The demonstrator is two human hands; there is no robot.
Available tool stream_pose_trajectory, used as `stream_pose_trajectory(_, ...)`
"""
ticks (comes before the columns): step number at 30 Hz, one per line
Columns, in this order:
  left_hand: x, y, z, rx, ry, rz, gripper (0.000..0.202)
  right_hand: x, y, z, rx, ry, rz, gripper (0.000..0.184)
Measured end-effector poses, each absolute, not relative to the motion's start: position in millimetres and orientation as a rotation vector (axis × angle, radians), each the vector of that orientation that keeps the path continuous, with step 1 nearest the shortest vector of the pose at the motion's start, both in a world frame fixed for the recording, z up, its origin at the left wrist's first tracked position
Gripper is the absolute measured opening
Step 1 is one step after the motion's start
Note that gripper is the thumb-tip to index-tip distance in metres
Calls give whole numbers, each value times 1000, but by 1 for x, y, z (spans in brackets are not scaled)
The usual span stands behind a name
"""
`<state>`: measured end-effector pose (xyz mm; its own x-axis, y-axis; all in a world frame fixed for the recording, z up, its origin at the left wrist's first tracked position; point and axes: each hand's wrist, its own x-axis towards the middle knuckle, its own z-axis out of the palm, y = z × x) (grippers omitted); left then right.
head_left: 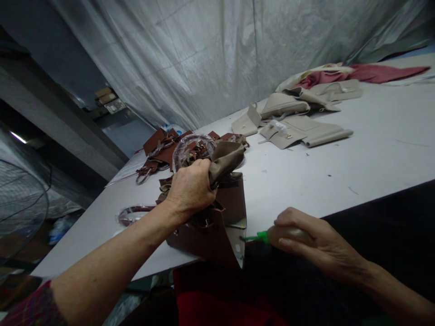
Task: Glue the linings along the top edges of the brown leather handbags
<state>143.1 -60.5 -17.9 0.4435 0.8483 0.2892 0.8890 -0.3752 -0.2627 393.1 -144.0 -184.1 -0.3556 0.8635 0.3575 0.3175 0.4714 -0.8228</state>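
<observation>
My left hand (190,188) is closed on a wad of taupe lining fabric (226,159) at the top of a brown leather handbag (217,222). The bag stands at the near edge of the white table (374,149). My right hand (312,242) is lower and to the right, below the table edge, fingers wrapped round a small bottle with a green nozzle (260,237). The nozzle points left at the bag's side panel.
More brown bag parts and clear plastic-wrapped handles (170,151) lie behind the bag. Beige bags and panels (295,122) sit further right, with maroon cloth (356,72) at the far end. A silver tarp (220,50) hangs behind. A wire fan guard (20,203) is at left.
</observation>
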Motion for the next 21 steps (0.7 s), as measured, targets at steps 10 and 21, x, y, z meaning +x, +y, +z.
stream_pose_trajectory(10, 142, -69, -15, -2308, -1465, -175, 19, 388, -145, -179, -1011, -1874, 744, 11)
stream_pose_trajectory(21, 140, -87, -12, -2314, -1444, -184, 22, 386, -150, -177, -1036, -1881, 874, 11)
